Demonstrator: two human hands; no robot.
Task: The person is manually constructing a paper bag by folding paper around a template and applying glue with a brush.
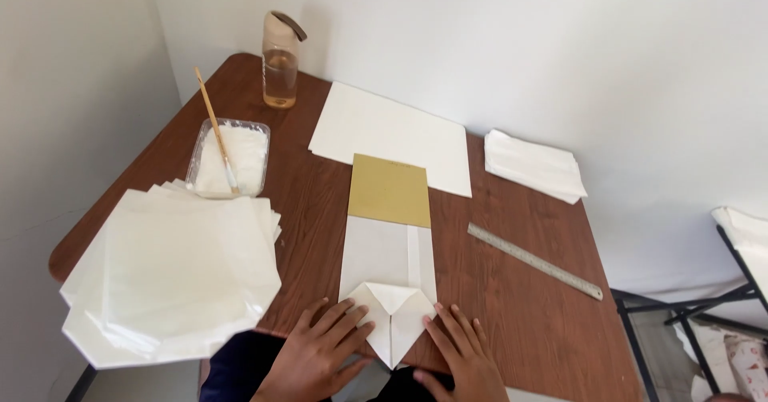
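A white folded paper bag (388,270) lies flat on a brown wooden table (512,290), its long axis running straight away from the person, with a tan cardboard insert (390,190) sticking out of its far end. Its near end is folded into a point aimed at the person. The left hand (320,350) and right hand (460,354) press flat, fingers spread, gripping nothing, on either side of that point (equally near). Left of the bag: one stack of white sheets (172,270), one plastic glue tray (232,158) holding one brush (214,128). Right of it: one steel ruler (534,261). Beyond: one large white sheet (392,134), one bottle (280,62).
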